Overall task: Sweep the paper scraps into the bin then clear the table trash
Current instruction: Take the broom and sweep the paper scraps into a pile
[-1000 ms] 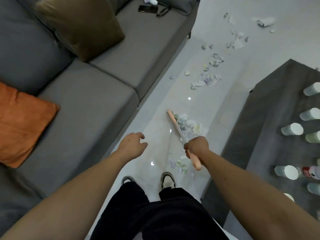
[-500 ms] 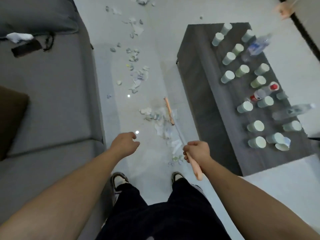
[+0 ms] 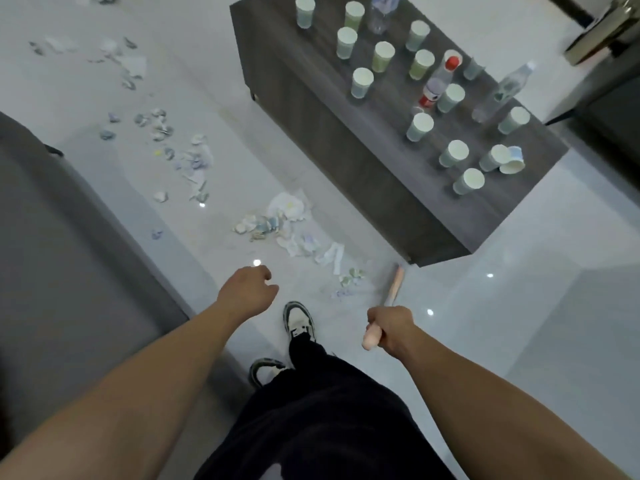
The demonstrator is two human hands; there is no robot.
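My right hand [image 3: 390, 329] grips the pink handle of a broom [image 3: 394, 287], whose head sits near the corner of the dark table [image 3: 332, 140]. Just left of the broom head lies a swept heap of paper scraps [image 3: 294, 230] on the pale floor. More scraps [image 3: 180, 150] trail away to the upper left. My left hand [image 3: 247, 294] hangs in the air over the floor with loosely curled fingers and holds nothing. On the table stand several paper cups [image 3: 362, 83] and plastic bottles [image 3: 438, 83]. No bin is in view.
A grey sofa [image 3: 62, 271] runs along the left side. My feet in sneakers [image 3: 298, 320] stand between sofa and table. A dark piece of furniture [image 3: 609, 109] sits at the right edge beyond the table.
My view has swung right, from the sofa toward the table. The broom has dragged the scraps nearer my feet, and its head now lies right of the heap by the table corner.
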